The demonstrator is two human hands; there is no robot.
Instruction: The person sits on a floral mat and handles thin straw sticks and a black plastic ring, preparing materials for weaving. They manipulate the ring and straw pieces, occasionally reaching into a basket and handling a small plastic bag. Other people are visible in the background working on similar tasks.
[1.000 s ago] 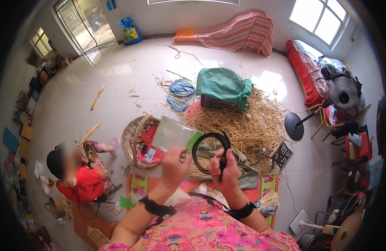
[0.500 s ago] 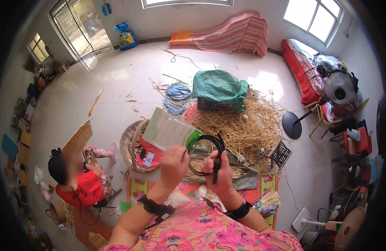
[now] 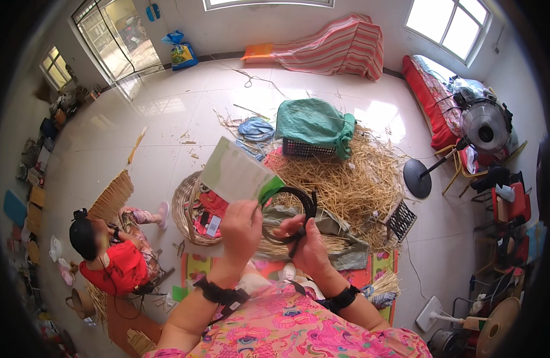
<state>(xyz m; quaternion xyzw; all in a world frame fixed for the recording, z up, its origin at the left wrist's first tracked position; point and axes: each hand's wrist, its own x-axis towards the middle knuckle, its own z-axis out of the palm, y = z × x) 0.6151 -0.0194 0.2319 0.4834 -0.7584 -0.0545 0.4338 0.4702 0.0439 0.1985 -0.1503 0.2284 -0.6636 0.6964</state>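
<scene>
Left hand (image 3: pixel 241 225): grasping clear packet (image 3: pixel 236 170) near its green end, with pinched grip.
Right hand (image 3: pixel 309 243): grasping black coil (image 3: pixel 311 209), with curled grip.
Black coil: held up beside packet's green end, above grey-green sheet (image 3: pixel 353 258).
Wicker basket (image 3: pixel 182 206): resting on floor (image 3: pixel 167 143), left of loose straw (image 3: pixel 370 170).
</scene>
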